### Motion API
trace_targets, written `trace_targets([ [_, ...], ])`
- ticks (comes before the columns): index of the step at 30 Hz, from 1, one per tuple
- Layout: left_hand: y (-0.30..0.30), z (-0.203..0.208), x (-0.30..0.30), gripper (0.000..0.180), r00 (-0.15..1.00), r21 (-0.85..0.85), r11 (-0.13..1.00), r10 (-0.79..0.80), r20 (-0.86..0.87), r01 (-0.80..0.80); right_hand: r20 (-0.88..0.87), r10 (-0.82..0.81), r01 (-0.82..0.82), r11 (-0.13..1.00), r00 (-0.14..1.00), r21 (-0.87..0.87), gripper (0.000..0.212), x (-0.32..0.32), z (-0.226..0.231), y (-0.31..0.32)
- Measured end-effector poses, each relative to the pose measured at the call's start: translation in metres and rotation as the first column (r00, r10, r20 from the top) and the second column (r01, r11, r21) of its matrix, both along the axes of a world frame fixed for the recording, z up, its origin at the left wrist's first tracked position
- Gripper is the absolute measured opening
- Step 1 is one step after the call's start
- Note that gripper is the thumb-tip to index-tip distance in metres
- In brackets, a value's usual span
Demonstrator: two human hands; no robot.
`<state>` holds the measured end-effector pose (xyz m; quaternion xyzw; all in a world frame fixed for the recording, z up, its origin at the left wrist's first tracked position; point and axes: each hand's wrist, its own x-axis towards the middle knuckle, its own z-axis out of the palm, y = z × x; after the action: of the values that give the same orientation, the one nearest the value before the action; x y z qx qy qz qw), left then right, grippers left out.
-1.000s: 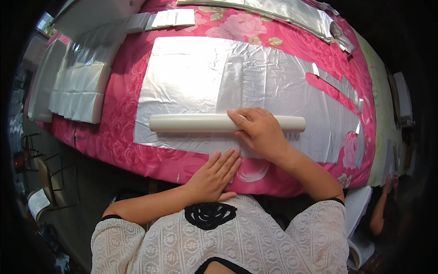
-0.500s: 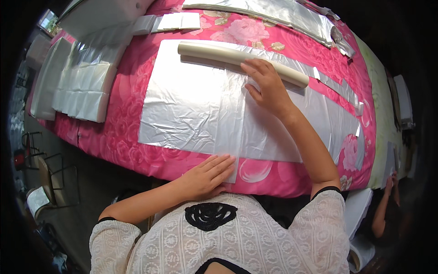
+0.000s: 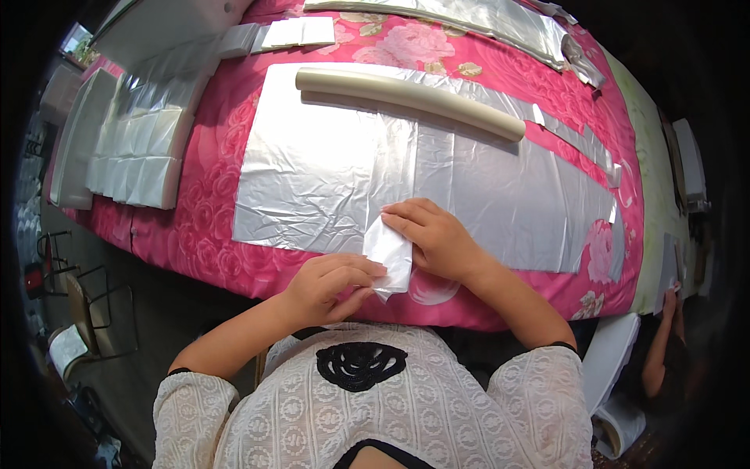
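Note:
A thin, translucent white plastic bag or sheet (image 3: 391,250) lies folded into a narrow strip across the front edge of a flat stack of silvery plastic film (image 3: 301,168). My left hand (image 3: 332,285) is closed, its thumb and fingers pinching the strip's near left side. From the right, my right hand (image 3: 437,234) grips the strip's upper end, fingertips over its top and the thumb hidden. Beyond both hands, a long cream-coloured tube (image 3: 410,102) rests slantwise on the film, touched by neither hand.
A pink flowered cloth (image 3: 207,187) covers the table. At the left stand folded white packets (image 3: 144,144) in rows, with more packets (image 3: 298,31) behind. Another long pile of film (image 3: 461,23) lies at the far side. At the right edge, another person's arm (image 3: 660,344) shows.
My right hand has left the tube and come down toward me to the plastic at the front. The near end of the plastic is now folded up, and my left hand has gone from flat to pinching.

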<state>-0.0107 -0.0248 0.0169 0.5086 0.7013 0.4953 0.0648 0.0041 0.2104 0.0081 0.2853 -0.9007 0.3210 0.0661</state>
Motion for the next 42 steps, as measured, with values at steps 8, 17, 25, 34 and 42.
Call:
trace_targets([
  [8, 0.005, -0.003, -0.046, 0.074, 0.943, -0.361, 0.932, -0.123, -0.308, 0.004, 0.008, -0.136, 0.135, 0.978, 0.991, -0.159, 0.03, -0.002, -0.008, -0.005],
  [17, 0.021, -0.009, -0.047, 0.049, 0.982, -0.282, 0.95, 0.088, -0.167, -0.133, 0.015, -0.166, 0.166, 0.978, 0.986, -0.122, 0.021, 0.004, -0.002, 0.004],
  [25, 0.042, -0.003, -0.049, 0.047, 0.789, -0.182, 0.888, 0.458, 0.41, -0.421, 0.785, -0.283, 0.542, 0.836, 0.552, -0.08, 0.026, -0.043, 0.017, 0.009],
  [34, 0.056, -0.029, -0.028, 0.085, 0.909, -0.503, 0.785, 0.179, -0.376, -0.363, 0.904, -0.236, 0.598, 0.801, 0.357, -0.028, 0.02, -0.054, 0.021, 0.012],
  [42, 0.057, -0.027, -0.027, 0.083, 0.91, -0.544, 0.752, 0.18, -0.374, -0.373, -0.307, -0.225, 0.312, 0.909, 0.925, 0.276, 0.055, -0.028, 0.004, 0.011],
])
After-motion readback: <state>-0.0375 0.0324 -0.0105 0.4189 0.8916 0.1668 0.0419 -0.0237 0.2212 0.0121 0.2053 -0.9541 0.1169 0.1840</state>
